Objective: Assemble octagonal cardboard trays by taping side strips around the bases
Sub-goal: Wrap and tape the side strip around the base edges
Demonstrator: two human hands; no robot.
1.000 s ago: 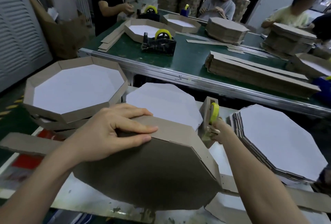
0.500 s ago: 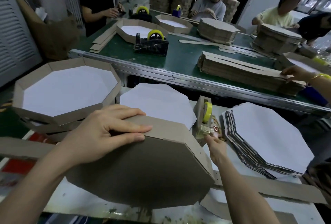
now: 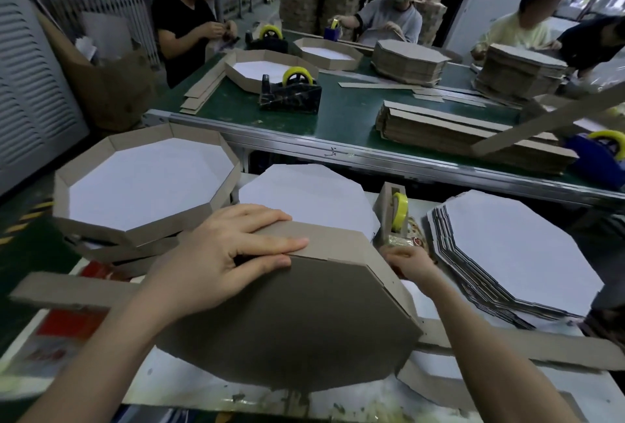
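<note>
An octagonal tray point(image 3: 287, 321) lies tilted with its brown underside facing me on the white work table point(image 3: 209, 385). My left hand point(image 3: 230, 253) grips its upper edge, fingers laid over the side strip point(image 3: 338, 240) and thumb on the base. My right hand point(image 3: 409, 262) sits against the tray's right side wall, just below a small cardboard tape dispenser point(image 3: 394, 216) with a yellow roll. Its fingers curl downward and their tips are hidden behind the wall. No tape is discernible in it.
Finished trays point(image 3: 145, 185) are stacked at left, white bases point(image 3: 304, 192) behind the tray, another base stack point(image 3: 507, 253) at right. Loose strips point(image 3: 67, 290) lie across the table. Beyond is a green conveyor point(image 3: 338, 118) with a black dispenser point(image 3: 291, 94), strip piles and several people.
My right hand has drawn back from the tape dispenser's cutter to the tray's right side wall. My left hand has kept its hold on the tray's upper edge.
</note>
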